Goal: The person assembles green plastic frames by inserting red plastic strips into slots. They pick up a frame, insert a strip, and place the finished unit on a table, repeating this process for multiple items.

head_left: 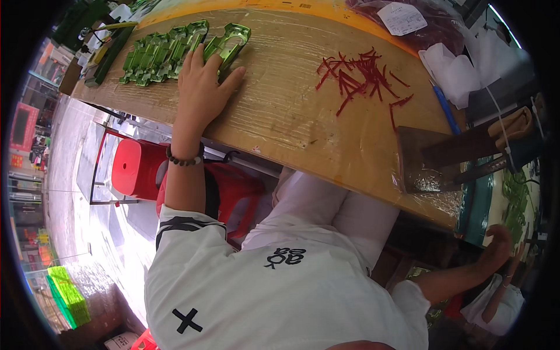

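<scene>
My left hand reaches over the far left of the table with its fingers spread. Its fingertips touch a shiny green plastic part that lies at the right end of a row of similar green parts. The thumb stands apart from the fingers. Low at the far right, beside a machine, is my right hand, its fingers loosely bent and nothing visible in them. More green pieces lie just beyond it, blurred near the rim of the view.
Thin red strips lie scattered on the wooden table. At its right edge are a metal machine plate, a blue pen-like tool and white wrapping. Red stools stand below left. Another person or a reflection appears at lower right.
</scene>
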{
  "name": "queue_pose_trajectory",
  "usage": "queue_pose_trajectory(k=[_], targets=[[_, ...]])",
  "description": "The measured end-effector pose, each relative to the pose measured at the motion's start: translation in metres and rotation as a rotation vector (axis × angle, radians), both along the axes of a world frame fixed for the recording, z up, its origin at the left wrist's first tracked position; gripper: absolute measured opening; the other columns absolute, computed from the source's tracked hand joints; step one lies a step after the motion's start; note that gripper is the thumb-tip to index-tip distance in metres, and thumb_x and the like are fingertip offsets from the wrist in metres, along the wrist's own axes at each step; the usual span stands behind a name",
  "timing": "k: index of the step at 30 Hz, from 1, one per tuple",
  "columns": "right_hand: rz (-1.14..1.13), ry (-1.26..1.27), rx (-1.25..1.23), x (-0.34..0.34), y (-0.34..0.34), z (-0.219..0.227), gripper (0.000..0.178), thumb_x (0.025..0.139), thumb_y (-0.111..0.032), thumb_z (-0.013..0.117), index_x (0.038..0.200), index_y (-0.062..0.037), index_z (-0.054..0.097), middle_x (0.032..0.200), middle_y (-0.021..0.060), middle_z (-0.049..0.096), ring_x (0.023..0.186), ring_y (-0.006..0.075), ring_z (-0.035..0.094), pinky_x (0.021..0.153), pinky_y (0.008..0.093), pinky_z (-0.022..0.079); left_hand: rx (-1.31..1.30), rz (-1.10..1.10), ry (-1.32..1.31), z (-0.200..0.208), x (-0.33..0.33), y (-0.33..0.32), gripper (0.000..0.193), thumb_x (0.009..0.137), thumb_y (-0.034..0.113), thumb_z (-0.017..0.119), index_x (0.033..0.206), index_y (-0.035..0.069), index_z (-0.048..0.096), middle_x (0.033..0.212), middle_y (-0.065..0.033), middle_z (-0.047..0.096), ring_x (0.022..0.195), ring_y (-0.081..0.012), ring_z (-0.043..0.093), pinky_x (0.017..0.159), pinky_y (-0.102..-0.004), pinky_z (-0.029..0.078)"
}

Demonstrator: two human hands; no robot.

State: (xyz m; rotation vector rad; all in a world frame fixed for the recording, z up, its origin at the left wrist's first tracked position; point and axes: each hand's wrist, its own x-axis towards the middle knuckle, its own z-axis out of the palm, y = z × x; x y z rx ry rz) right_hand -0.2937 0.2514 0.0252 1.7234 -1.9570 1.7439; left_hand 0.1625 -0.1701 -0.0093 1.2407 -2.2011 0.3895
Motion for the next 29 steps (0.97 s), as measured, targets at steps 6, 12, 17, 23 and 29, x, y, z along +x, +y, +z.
queue_pose_trajectory(k=[6,12,17,23,29], targets=[[0.422,0.564,0.253,0.221,-0.165,0.013,0.020,0.068,-0.007,0.062,0.086,-0.0001,0.062,0.082,0.0106,0.063,0.071,0.0232,0.061,0.059,0.0300,0.049,0.164,-0.233,0.126,0.018,-0.035,0.051,0.032,0.069,0.031,0.070,0.076,0.001,0.061,0.104,-0.0191,0.057,0.094,-0.0344,0.055,0.081,-0.0391,0.042],[0.014,0.985,0.133,0.208,-0.258,0.002,0.025,0.071,-0.008,0.053,0.095,-0.0023,0.058,0.090,0.0050,0.061,0.087,0.0211,0.056,0.075,0.0328,0.046,0.312,-0.541,0.440,0.010,-0.045,0.069,0.030,0.063,0.024,0.075,0.064,0.001,0.057,0.104,-0.0175,0.059,0.083,-0.0332,0.058,0.070,-0.0366,0.046],[0.201,0.900,0.251,0.214,-0.257,0.000,0.022,0.069,-0.007,0.051,0.089,-0.0023,0.058,0.082,0.0065,0.058,0.085,0.0226,0.054,0.074,0.0343,0.045,0.317,-0.526,0.484,0.002,-0.041,0.068,0.031,0.062,0.026,0.076,0.062,0.001,0.056,0.104,-0.0178,0.060,0.080,-0.0326,0.059,0.068,-0.0357,0.046],[0.167,0.905,0.414,0.216,-0.241,0.004,0.020,0.068,-0.005,0.051,0.086,-0.0005,0.057,0.078,0.0089,0.054,0.083,0.0235,0.051,0.074,0.0318,0.044,0.279,-0.520,0.496,-0.002,-0.040,0.069,0.032,0.061,0.027,0.076,0.062,0.001,0.057,0.104,-0.0178,0.060,0.078,-0.0321,0.059,0.067,-0.0354,0.046],[0.166,0.877,0.360,0.220,-0.229,0.001,0.027,0.068,-0.003,0.051,0.095,0.0011,0.058,0.084,0.0096,0.055,0.087,0.0235,0.050,0.078,0.0316,0.044,0.185,-0.516,0.511,-0.004,-0.038,0.069,0.030,0.062,0.026,0.076,0.063,0.002,0.058,0.105,-0.0178,0.060,0.081,-0.0326,0.060,0.070,-0.0350,0.046]])
